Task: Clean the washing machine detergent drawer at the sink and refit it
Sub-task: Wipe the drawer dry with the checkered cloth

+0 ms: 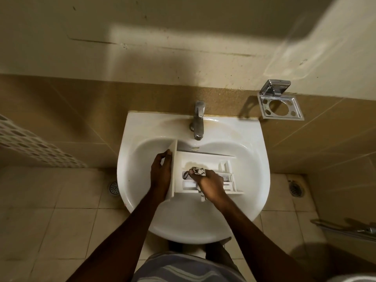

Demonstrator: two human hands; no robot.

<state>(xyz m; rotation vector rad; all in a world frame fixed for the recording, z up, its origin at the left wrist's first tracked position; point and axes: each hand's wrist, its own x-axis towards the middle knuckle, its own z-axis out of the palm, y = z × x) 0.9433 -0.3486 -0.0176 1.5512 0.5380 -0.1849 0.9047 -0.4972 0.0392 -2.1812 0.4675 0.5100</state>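
The white sink (189,224) holds the drawer (205,159), lying across its basin. The left hand (161,174) grips the drawer's front panel, fingers curled over its edge; the right hand (211,185) pinches a patterned cloth (198,171) inside a compartment

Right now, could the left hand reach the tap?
Probably yes: the tap stands just behind the drawer with nothing between, though the left hand grips the drawer's front panel and must let go first.

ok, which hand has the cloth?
The right hand: it grips the patterned cloth inside the detergent drawer. The left hand carries no cloth; it holds the drawer's front panel, over the sink.
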